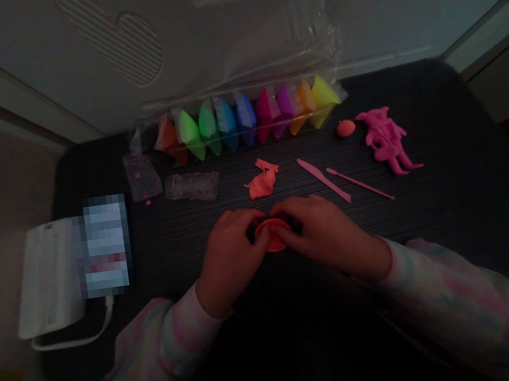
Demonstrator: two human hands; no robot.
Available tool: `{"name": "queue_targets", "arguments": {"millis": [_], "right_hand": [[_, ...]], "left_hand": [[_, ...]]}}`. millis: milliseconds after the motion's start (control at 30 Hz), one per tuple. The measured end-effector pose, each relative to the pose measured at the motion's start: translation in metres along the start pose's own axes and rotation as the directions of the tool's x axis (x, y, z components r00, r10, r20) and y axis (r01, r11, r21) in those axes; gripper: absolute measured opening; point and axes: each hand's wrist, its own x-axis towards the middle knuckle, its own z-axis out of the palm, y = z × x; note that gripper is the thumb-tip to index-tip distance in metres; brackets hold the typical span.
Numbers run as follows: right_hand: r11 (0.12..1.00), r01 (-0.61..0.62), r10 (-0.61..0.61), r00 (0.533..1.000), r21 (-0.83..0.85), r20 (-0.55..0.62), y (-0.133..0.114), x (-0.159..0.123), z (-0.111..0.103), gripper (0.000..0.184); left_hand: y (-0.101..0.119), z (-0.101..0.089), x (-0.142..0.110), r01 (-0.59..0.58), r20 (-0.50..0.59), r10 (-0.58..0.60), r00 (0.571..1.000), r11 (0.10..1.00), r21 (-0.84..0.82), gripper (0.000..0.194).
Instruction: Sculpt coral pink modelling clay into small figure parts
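Observation:
Between my two hands is a flat, round piece of red-orange modelling clay (276, 242). My left hand (234, 252) grips its left side, thumb on the face and fingers curled behind. My right hand (328, 234) pinches the right side the same way, and both thumbs meet near the middle. Just beyond the hands lies a torn, irregular lump of orange clay (263, 183). To its right rest a pink plastic modelling knife (323, 179) and a thin pink stick tool (359, 183). A small orange clay ball (346, 128) sits beside a pink clay figure (385, 139).
A clear bag of several coloured clay packs (227, 125) lies along the back of the black table (460, 188). A clear plastic piece (192, 187) and a small clear bag (142, 176) are at left. A white device (50, 277) with a cable (77, 342) stands by a blurred-out object (105, 244).

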Motion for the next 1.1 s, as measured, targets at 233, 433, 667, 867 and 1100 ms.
{"name": "queue_targets", "arguments": {"millis": [233,433,667,867,1100], "right_hand": [[0.988,-0.134,0.138,0.989,0.079,-0.045,0.006,0.001,-0.019,0.018],[0.981,-0.051,0.065,0.996,-0.189,0.068,0.001,-0.001,-0.010,0.026],[0.938,-0.043,0.040,0.999,-0.343,-0.017,-0.004,-0.001,0.000,0.020],[0.941,-0.012,0.005,1.000,-0.339,-0.023,-0.004,0.000,0.002,0.018],[0.950,-0.014,0.009,1.000,-0.312,-0.017,-0.004,0.000,0.002,0.017]], "left_hand": [[-0.002,-0.010,0.003,-0.033,0.072,0.024,0.997,0.992,0.125,0.027],[-0.002,-0.007,0.003,-0.109,0.146,0.076,0.986,0.965,0.236,0.027],[0.001,-0.003,0.002,-0.074,0.110,0.045,0.993,0.959,0.275,0.025],[0.001,-0.002,0.002,-0.076,0.103,0.055,0.993,0.973,0.218,0.028],[0.000,0.001,0.002,-0.052,0.083,0.037,0.996,0.981,0.186,0.025]]}}
